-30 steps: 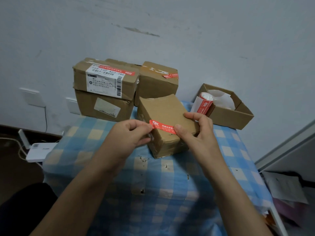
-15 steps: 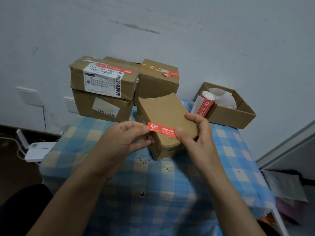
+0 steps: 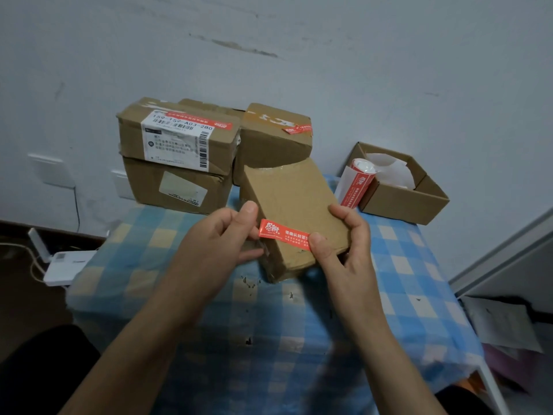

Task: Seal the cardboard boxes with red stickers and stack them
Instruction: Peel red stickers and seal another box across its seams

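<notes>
far left, on the floor, a white router [image 3: 64, 266]. on the back left of the surface [image 3: 299, 339], which has a blue check cloth, i see two sealed boxes stacked: the top box [image 3: 176, 136] has a white shipping label and a red strip along its lid, the bottom box [image 3: 176, 187] sits under it. just right of them, a third box [image 3: 275, 139] against the wall, red sticker on its top edge.

left hand [image 3: 215, 244]: fingers curled, thumb tip on the left edge of the small box [image 3: 294, 202], one finger touching the left end of the red sticker [image 3: 284, 235]. i cannot tell if it pinches that end.

small box is mid-surface, tilted, near corner on the cloth. the sticker lies across its near top edge.

right hand [image 3: 344, 250]: thumb pressed on the sticker's right end, fingers wrapped round the box's right side.

further right, the sticker roll [image 3: 357, 182] leans on an open box [image 3: 401, 199] with white paper inside.
</notes>
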